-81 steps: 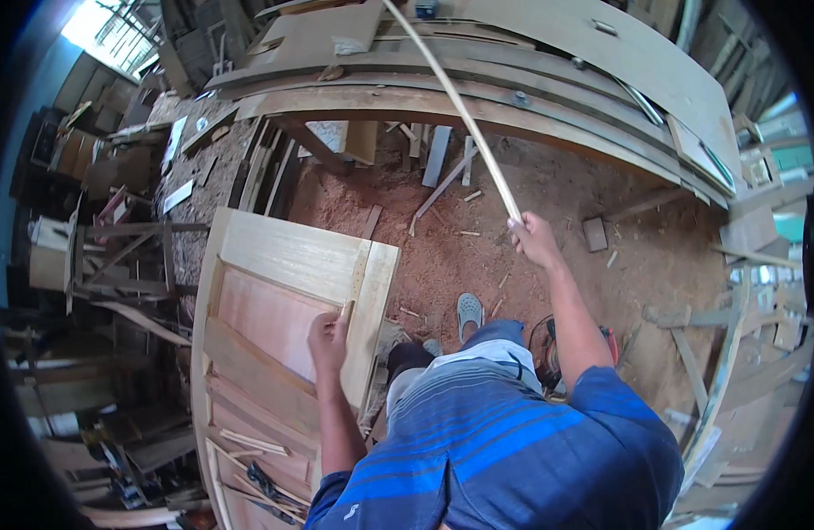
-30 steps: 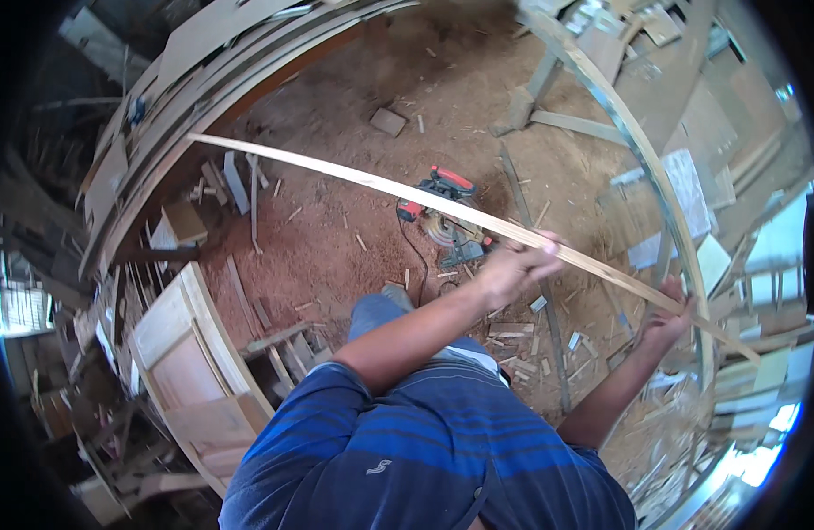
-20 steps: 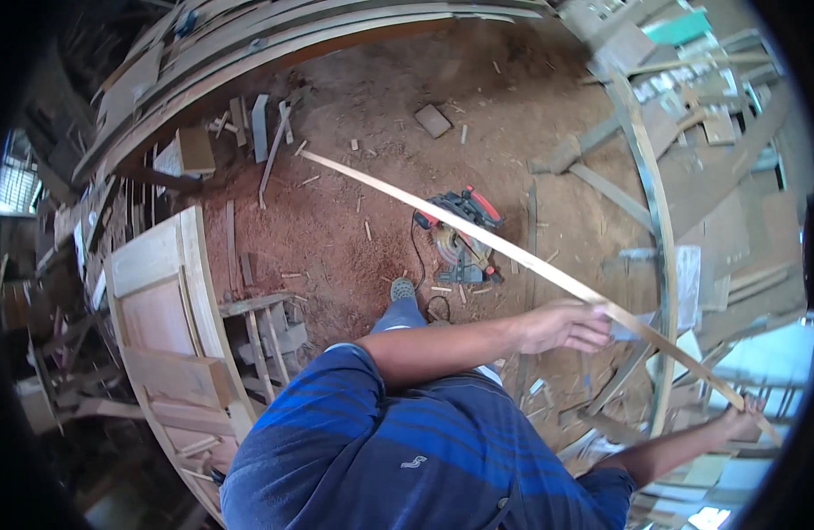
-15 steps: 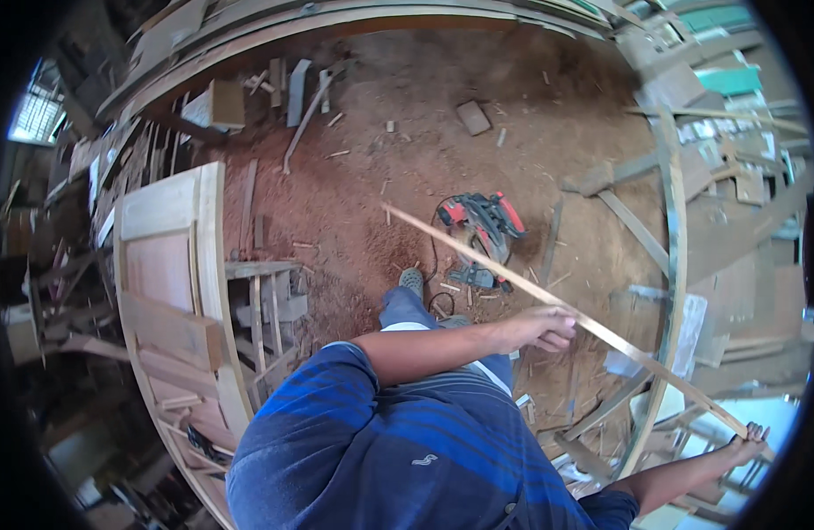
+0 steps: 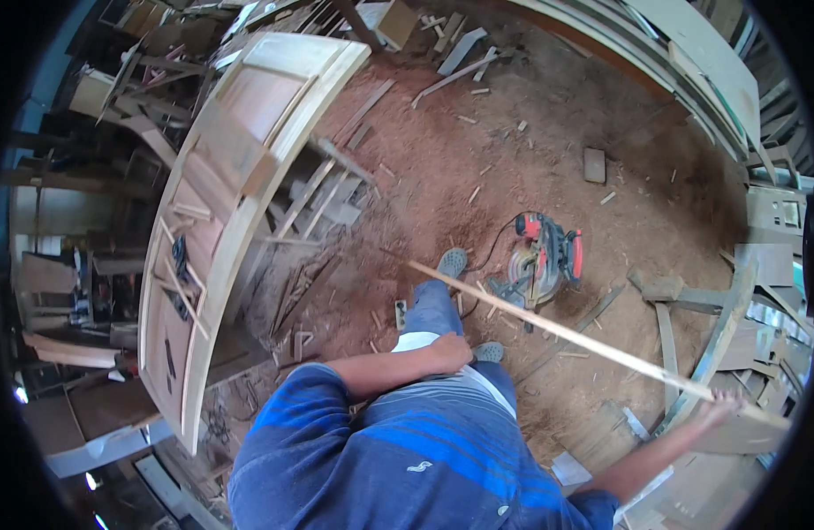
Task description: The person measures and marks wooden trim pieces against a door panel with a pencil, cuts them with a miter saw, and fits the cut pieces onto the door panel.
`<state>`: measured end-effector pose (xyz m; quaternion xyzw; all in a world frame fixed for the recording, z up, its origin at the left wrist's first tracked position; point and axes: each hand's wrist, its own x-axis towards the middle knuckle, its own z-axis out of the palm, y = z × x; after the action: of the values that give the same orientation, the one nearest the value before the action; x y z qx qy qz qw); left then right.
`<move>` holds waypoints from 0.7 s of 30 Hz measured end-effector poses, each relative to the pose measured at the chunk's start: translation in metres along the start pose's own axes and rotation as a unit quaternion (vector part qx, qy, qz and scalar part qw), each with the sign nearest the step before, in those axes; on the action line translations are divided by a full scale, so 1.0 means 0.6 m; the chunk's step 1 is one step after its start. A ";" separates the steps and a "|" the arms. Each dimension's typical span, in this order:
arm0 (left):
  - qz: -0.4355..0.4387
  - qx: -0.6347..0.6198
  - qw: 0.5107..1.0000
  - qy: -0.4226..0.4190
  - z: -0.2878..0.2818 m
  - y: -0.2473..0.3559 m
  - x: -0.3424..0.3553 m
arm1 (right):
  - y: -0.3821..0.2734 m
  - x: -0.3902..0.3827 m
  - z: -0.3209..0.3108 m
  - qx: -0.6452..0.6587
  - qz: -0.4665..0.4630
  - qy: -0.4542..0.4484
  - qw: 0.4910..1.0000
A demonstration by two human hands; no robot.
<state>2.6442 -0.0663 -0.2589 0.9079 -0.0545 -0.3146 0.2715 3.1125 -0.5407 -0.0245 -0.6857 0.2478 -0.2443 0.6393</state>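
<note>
My right hand (image 5: 720, 408) is closed around a long, thin wooden strip (image 5: 566, 332) near its right end. The strip slants across in front of my body, and its far tip reaches over the floor beyond my left foot. At my waist rests my left hand (image 5: 449, 353), fingers curled in, apart from the strip; nothing shows in it. Past the strip, a red and black mitre saw (image 5: 546, 256) with a round blade sits on the ground, its cord trailing to the left.
A large panelled wooden door (image 5: 248, 208) lies raised at my left, with loose sticks and a board on it. Offcuts and sawdust litter the earth floor (image 5: 442, 168). A brick-like block (image 5: 594, 165) lies farther off. An upright timber (image 5: 720, 331) and stacked wood stand at right.
My left hand has come away from beside the strip and down to my waist. My view has turned right, so the door and saw appear shifted. The right hand keeps hold of the strip.
</note>
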 end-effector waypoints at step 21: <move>0.213 -0.631 0.684 -0.299 0.361 0.216 0.060 | 0.668 -0.501 0.104 0.018 0.332 -0.107 0.937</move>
<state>2.5523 -0.2849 -0.3518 0.3437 -0.1136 -0.4626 0.8093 2.9144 -0.3212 -0.4338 -0.5748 0.3872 0.0526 0.7190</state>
